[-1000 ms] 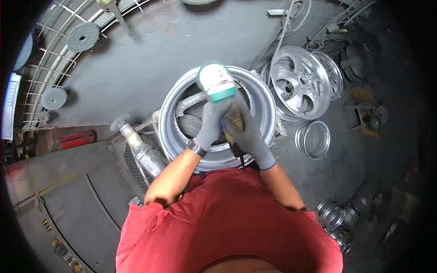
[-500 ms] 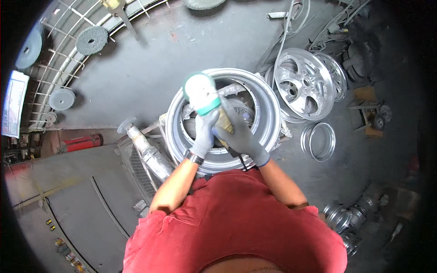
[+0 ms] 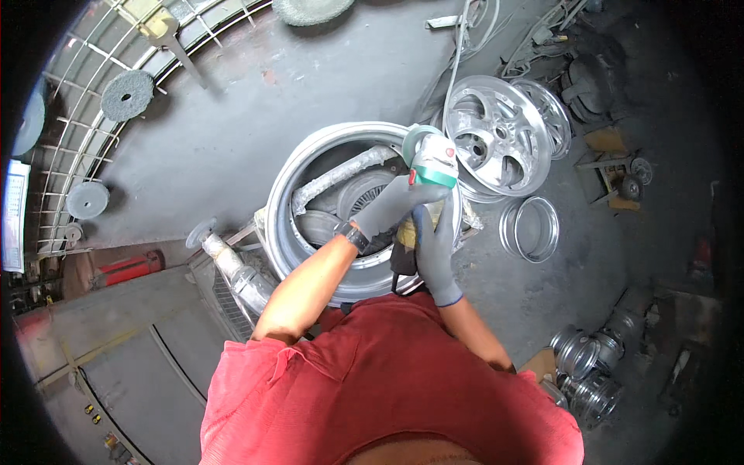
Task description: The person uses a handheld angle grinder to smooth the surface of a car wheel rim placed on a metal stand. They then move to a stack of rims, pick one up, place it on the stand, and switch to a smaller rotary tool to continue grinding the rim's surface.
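Observation:
Both my hands, in grey gloves, are closed round an angle grinder [image 3: 435, 164] with a white and green head and a pale disc at its far end. My left hand [image 3: 389, 204] grips it just behind the head. Farther back, my right hand [image 3: 439, 252] wraps the yellowish and black body from the right side. The disc is at the upper right rim of a large silver wheel barrel [image 3: 280, 203]; whether they touch I cannot tell. A wrapped bar [image 3: 345, 177] crosses under the barrel's opening.
Spoked wheels [image 3: 500, 133] stack at the right, with a chrome ring [image 3: 530, 229] nearer. A second grinder-like tool [image 3: 236, 267] lies left of the barrel. Abrasive discs [image 3: 127, 95] hang on a wire rack [image 3: 81, 128] at the far left. More rims [image 3: 578, 354] sit lower right.
The grinder has swung from the barrel's upper left to its upper right rim, both hands moving with it. The head view has shifted slightly.

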The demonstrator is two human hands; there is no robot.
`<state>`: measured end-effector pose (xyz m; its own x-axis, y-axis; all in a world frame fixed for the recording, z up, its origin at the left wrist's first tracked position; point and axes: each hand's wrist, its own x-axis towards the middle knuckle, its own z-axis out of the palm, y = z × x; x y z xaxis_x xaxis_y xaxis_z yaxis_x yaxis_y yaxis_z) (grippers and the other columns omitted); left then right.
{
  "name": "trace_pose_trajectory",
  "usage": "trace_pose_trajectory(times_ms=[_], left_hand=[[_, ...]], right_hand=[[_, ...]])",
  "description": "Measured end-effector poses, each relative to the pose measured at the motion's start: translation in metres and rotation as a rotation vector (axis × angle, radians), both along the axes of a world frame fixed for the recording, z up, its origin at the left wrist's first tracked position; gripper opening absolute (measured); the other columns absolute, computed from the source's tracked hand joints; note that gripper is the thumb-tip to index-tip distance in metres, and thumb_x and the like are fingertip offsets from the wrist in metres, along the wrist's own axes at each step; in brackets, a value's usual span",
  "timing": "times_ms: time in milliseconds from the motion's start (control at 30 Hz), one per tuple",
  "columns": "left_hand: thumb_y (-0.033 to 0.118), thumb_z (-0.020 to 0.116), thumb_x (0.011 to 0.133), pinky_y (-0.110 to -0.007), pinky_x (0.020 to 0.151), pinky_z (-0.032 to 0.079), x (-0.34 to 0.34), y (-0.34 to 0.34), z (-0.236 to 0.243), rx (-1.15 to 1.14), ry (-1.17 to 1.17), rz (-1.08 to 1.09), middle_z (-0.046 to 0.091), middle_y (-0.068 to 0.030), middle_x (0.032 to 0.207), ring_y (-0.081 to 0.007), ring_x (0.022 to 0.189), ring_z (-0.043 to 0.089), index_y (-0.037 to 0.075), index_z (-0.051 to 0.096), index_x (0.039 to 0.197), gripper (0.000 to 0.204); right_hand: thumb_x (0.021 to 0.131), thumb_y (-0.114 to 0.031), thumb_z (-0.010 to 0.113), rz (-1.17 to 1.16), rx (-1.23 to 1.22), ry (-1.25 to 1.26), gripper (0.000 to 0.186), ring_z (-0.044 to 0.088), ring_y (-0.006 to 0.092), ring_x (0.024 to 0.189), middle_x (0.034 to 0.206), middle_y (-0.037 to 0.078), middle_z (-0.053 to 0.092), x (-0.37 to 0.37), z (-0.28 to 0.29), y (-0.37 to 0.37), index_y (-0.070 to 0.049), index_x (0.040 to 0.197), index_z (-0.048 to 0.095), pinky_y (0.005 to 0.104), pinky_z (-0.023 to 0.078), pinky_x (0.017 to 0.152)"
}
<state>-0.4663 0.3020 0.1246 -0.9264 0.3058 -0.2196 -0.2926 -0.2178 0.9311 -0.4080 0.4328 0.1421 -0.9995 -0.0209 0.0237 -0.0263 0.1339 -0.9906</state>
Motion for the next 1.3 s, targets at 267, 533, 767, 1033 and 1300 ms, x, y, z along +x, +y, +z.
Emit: trace_pose_trajectory(times_ms=[267, 533, 767, 1033, 1300], left_hand=[[0.018, 0.066, 0.098, -0.034, 0.106, 0.046, 0.074, -0.060, -0.022, -0.009, 0.164, 0.538, 0.068, -0.0095, 0.128, -0.0178, 0.116, 0.063, 0.000, 0.059, 0.139, 0.045], [0.017, 0.069, 0.095, -0.038, 0.115, 0.040, 0.095, -0.058, -0.065, 0.261, 0.140, 0.762, 0.059, -0.0114, 0.141, -0.0227, 0.134, 0.052, 0.001, 0.051, 0.148, 0.059], [0.014, 0.071, 0.096, -0.029, 0.099, 0.049, 0.016, -0.023, -0.042, -0.223, 0.295, 0.099, 0.068, -0.0024, 0.121, -0.0121, 0.111, 0.061, 0.004, 0.062, 0.136, 0.043], [0.014, 0.070, 0.096, -0.030, 0.101, 0.048, 0.031, -0.032, -0.028, -0.099, 0.134, 0.196, 0.068, -0.0031, 0.125, -0.0105, 0.113, 0.060, 0.003, 0.063, 0.135, 0.041], [0.014, 0.068, 0.097, -0.032, 0.103, 0.047, 0.056, -0.038, -0.017, 0.167, 0.025, 0.511, 0.068, -0.0048, 0.125, -0.0126, 0.113, 0.061, 0.000, 0.063, 0.134, 0.040]], right_hand=[[0.092, -0.014, 0.072, 0.607, 0.111, 0.258, 0.085, 0.051, 0.0316, 0.140, 0.151, 0.028, 0.049, -0.021, -0.010, -0.035, 0.005, 0.160, 0.025, 0.0366, 0.044, 0.112], [0.088, -0.016, 0.074, 0.830, 0.030, 0.270, 0.089, 0.042, 0.0367, 0.148, 0.158, 0.029, 0.042, -0.038, -0.014, -0.041, 0.007, 0.159, 0.026, 0.0405, 0.035, 0.120], [0.094, -0.010, 0.068, 0.275, -0.005, 0.037, 0.080, 0.054, 0.0320, 0.135, 0.146, 0.024, 0.053, -0.014, -0.041, 0.001, 0.002, 0.161, 0.025, 0.0397, 0.042, 0.113], [0.095, -0.010, 0.068, 0.329, -0.136, -0.143, 0.079, 0.058, 0.0271, 0.130, 0.142, 0.022, 0.055, -0.009, -0.029, -0.011, 0.003, 0.160, 0.025, 0.0376, 0.046, 0.108], [0.095, -0.014, 0.069, 0.547, -0.038, -0.091, 0.079, 0.051, 0.0290, 0.136, 0.146, 0.023, 0.052, -0.022, 0.003, -0.020, 0.001, 0.160, 0.027, 0.0405, 0.040, 0.112]])
